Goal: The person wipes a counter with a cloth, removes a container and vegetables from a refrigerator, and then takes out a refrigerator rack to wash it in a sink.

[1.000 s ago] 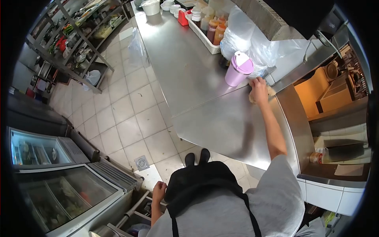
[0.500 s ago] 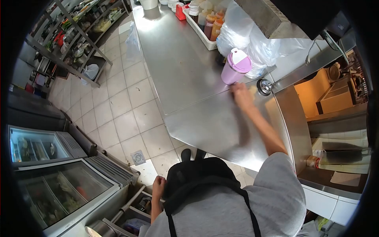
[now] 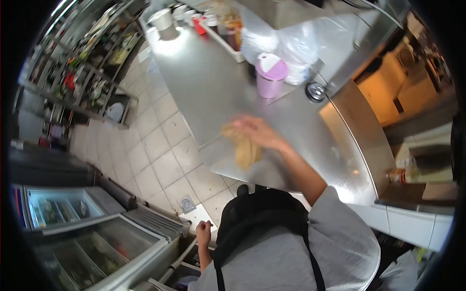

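My right hand (image 3: 255, 131) is closed on a tan cloth (image 3: 247, 153) that hangs down in folds over the near corner of the steel counter (image 3: 194, 82). Motion smears the fingertips a little. A lilac tumbler (image 3: 271, 85) with a white flip piece on its lid stands upright on the counter, beyond that hand and apart from it. To the tumbler's right sits a silver call bell (image 3: 315, 91). Down by my left side, away from the counter, my left hand (image 3: 204, 234) is curled into a loose fist, with no object visible in it.
Clear plastic bags (image 3: 291, 46) and a white basket (image 3: 224, 44) of sauce bottles line the counter's back, near a white tub (image 3: 162, 19). Glass-topped freezers (image 3: 97, 252) stand at left. Shelving (image 3: 97, 72) is at far left. A drain (image 3: 186, 203) lies in the tiled floor.
My right hand has swept from beside the tumbler toward the counter's near-left corner, bringing the cloth along. The view has shifted and turned slightly. My left hand stays low and curled.
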A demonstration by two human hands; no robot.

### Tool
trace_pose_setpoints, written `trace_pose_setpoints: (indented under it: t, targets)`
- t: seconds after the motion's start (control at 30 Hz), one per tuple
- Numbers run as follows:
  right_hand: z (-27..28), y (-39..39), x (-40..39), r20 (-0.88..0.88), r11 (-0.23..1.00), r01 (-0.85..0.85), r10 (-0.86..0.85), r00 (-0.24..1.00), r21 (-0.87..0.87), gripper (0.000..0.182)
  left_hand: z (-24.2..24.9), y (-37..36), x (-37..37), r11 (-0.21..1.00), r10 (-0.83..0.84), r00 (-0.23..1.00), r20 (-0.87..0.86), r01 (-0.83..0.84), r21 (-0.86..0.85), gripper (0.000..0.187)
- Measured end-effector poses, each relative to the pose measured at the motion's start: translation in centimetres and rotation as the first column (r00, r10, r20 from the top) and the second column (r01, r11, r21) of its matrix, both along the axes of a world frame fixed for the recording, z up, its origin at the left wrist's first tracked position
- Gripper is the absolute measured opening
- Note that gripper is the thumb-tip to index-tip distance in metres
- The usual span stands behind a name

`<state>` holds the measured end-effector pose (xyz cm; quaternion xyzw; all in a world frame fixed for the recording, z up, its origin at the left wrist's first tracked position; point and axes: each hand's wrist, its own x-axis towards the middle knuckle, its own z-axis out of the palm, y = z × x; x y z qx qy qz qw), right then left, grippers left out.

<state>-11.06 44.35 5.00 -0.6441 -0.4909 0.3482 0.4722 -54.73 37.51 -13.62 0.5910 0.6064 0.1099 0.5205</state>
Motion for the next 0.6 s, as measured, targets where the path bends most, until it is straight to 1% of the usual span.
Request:
trace_pose_setpoints:
  t: [0.03, 0.07, 0.1, 0.13, 0.2, 0.23, 0.27, 0.33, 0.37, 0.4, 0.43, 0.47, 0.5, 0.53, 0.57, 0.6]
  targets:
    - [-0.7, -1.1, 2.2, 0.288, 0.98, 0.189, -0.199, 0.937, 0.065, 0.037, 1.2, 0.0, 0.2, 1.0, -0.024, 0.996, -0.085, 0.026, 0.018, 0.021]
    - [-3.0, -1.8, 2.4, 0.292, 0.967, 0.247, -0.253, 0.922, 0.057, 0.037, -0.5, -0.1, -1.1, 0.991, -0.051, 0.992, -0.118, 0.065, 0.117, 0.022]
    - [-6.3, -1.8, 1.9, 0.623, 0.914, 0.394, -0.364, 0.692, 0.096, 0.041, -1.7, -0.4, -1.4, 0.955, -0.031, 0.997, -0.073, 0.051, 0.293, 0.022]
    - [-8.2, -2.0, 1.1, 0.858, 0.847, 0.506, -0.375, 0.352, 0.163, 0.049, -2.7, -0.6, -1.7, 0.89, -0.02, 1.0, -0.016, 0.025, 0.455, 0.024]
    - [-7.2, -2.8, -1.9, 0.796, 0.917, 0.389, -0.174, 0.58, -0.083, 0.054, -5.2, 1.5, -3.1, 0.971, -0.056, 0.994, -0.089, 0.076, 0.228, 0.025]
    - [-7.8, -4.3, -3.7, 0.805, 0.965, 0.262, -0.13, 0.579, -0.033, 0.052, -7.2, 2.6, -3.6, 0.985, -0.032, 0.986, -0.166, 0.059, 0.161, 0.025]
    - [-8.2, -5.7, -5.4, 0.811, 0.993, 0.121, -0.081, 0.579, 0.014, 0.05, -7.0, 3.3, -2.8, 0.984, -0.067, 0.983, -0.171, 0.094, 0.154, 0.025]
    - [-7.6, -10.0, -5.7, 0.801, 0.987, 0.159, -0.103, 0.59, 0.01, 0.048, -6.2, 5.4, -0.3, 0.979, -0.176, 0.92, -0.351, 0.201, 0.038, 0.027]
    - [-7.2, -12.8, -5.1, 0.796, 0.988, 0.154, -0.098, 0.597, 0.006, 0.046, -5.6, 6.6, 0.7, 0.925, -0.328, 0.85, -0.413, 0.377, 0.041, 0.032]
    - [-6.8, -15.6, -3.5, 0.808, 0.932, 0.336, -0.094, 0.582, -0.134, 0.045, -6.5, 7.3, 0.7, 0.922, -0.339, 0.844, -0.415, 0.386, 0.032, 0.032]
    - [-6.5, -18.5, -1.1, 0.819, 0.829, 0.494, -0.078, 0.568, -0.264, 0.044, -8.9, 7.8, -0.1, 0.931, -0.335, 0.903, -0.268, 0.361, 0.052, 0.037]
    - [-9.4, -22.0, 2.1, 0.932, 0.682, 0.716, -0.145, 0.333, -0.15, 0.043, -10.1, 8.0, -0.9, 0.943, -0.315, 0.942, -0.117, 0.324, 0.07, 0.042]
    - [-10.1, -26.3, 4.6, 0.732, 0.405, 0.857, -0.469, 0.495, -0.319, 0.041, -8.9, 8.6, -0.7, 0.918, -0.359, 0.929, -0.089, 0.334, -0.212, 0.05]
    - [-9.9, -31.3, 6.3, 0.94, 0.372, 0.923, -0.339, 0.034, 0.101, 0.041, -8.2, 8.7, -0.6, 0.925, -0.344, 0.934, -0.095, 0.319, -0.207, 0.05]
    - [-11.4, -36.3, 7.1, 0.915, 0.247, 0.95, -0.396, -0.082, 0.192, 0.042, -7.6, 8.4, -0.8, 0.918, -0.348, 0.931, -0.109, 0.314, -0.244, 0.049]
    - [-9.8, -39.5, 7.4, 0.955, 0.096, 0.994, -0.297, -0.019, 0.049, 0.047, -6.9, 8.2, -1.2, 0.913, -0.342, 0.932, -0.122, 0.299, -0.278, 0.048]
